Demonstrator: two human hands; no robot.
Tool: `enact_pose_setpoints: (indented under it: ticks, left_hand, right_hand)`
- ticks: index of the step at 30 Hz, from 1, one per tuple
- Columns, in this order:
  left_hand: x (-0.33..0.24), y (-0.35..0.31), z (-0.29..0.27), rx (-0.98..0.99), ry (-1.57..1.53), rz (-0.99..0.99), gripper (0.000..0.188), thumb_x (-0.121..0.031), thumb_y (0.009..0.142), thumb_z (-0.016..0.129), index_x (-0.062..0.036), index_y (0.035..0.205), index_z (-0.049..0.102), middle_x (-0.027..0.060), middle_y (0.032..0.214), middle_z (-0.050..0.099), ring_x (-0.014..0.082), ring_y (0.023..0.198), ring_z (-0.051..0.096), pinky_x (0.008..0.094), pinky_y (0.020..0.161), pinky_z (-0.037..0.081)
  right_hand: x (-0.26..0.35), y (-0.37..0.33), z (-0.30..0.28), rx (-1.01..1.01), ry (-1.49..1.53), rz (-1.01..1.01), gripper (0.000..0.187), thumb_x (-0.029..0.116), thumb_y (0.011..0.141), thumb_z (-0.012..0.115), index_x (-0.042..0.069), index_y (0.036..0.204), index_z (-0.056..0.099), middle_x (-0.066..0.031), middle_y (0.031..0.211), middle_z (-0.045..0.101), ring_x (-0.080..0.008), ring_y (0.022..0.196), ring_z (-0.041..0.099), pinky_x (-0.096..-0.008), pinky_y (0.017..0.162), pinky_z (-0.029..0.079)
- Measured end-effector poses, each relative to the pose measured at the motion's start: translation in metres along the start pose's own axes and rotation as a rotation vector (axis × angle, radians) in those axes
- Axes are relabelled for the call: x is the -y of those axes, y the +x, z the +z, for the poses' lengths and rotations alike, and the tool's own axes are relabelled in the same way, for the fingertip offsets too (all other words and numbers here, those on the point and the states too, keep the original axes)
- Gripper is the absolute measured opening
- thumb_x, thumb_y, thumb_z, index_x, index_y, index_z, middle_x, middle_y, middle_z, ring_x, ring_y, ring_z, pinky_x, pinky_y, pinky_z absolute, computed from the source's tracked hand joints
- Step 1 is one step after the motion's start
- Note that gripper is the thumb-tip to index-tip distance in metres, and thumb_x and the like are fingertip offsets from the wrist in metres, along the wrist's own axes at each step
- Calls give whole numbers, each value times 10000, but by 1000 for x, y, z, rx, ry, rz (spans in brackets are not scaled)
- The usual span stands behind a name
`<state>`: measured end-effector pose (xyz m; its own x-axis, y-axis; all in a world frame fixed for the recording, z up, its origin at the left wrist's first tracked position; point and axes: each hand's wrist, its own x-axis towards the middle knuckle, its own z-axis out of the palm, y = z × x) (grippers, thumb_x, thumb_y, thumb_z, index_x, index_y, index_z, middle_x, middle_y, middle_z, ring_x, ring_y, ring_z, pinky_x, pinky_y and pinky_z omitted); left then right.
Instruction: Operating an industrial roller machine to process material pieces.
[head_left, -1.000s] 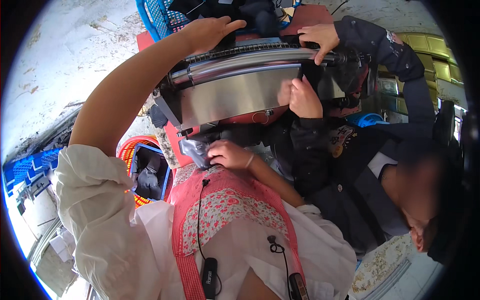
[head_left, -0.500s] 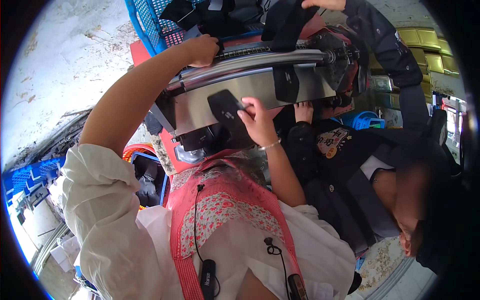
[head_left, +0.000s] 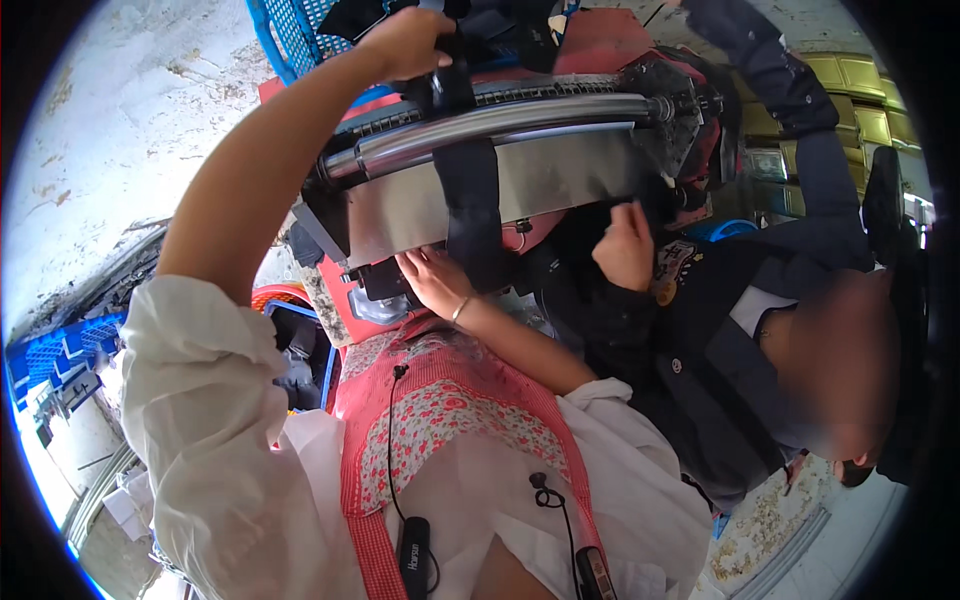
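A thin, flat black strip point(head_left: 470, 195) hangs over the bright metal plate point(head_left: 560, 172) of a machine and passes the long steel roller point(head_left: 520, 120). Behind the roller, at the top, my left hand point(head_left: 408, 45) is closed on the far part of a black piece lined up with that strip. My right hand point(head_left: 436, 282) rests at the plate's front lower edge, left of the strip's near end, fingers stretched out and apart. Dark pieces point(head_left: 380, 280) lie under that edge beside its fingertips. Whether those fingers touch the pieces cannot be made out.
A blue plastic basket point(head_left: 285, 40) with black pieces stands behind the machine. Close on my right sits a co-worker, one hand point(head_left: 625, 248) near the plate's right end, a dark sleeve point(head_left: 800, 95) reaching toward the back. A crate with dark items point(head_left: 298, 350) stands at lower left.
The black piece in my right hand has left it; that hand has moved down and left to the plate's edge. My left hand has risen. The co-worker's near hand has lifted from the plate.
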<state>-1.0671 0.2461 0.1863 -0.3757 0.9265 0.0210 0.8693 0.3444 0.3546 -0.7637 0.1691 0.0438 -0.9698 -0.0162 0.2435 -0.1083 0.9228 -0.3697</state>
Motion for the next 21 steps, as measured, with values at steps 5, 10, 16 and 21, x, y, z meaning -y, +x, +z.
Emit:
enact_pose_setpoints:
  ticks: [5,10,16,21]
  left_hand:
    - [8,18,-64,-115,104,73,304,-179,678,710,-28,931,631,184,900,622,369,887,587,437,759,477]
    - [47,31,-90,-307,213,-72,220,-126,714,662,-4,882,587,205,894,600,391,887,572,453,755,466]
    - [68,29,-42,-337,404,121,487,-78,762,593,9,1209,422,257,1176,475,420,916,571,420,773,474]
    - [29,2,32,499,319,338,164,-150,794,519,-60,844,646,166,966,620,328,897,603,410,773,477]
  right_hand:
    - [-14,-3,32,182,-18,71,161,182,747,560,70,863,569,-63,859,560,-239,947,526,-360,773,461]
    - [-15,-5,-50,-12,232,30,75,145,705,576,95,751,609,-38,805,568,-255,918,533,-402,802,439]
    - [-50,24,-115,-114,486,632,277,99,768,675,17,1006,558,-163,874,608,-298,811,604,-370,689,468]
    - [-71,78,-115,-146,438,847,376,147,792,676,54,1074,447,-159,807,613,-359,751,602,-453,645,452]
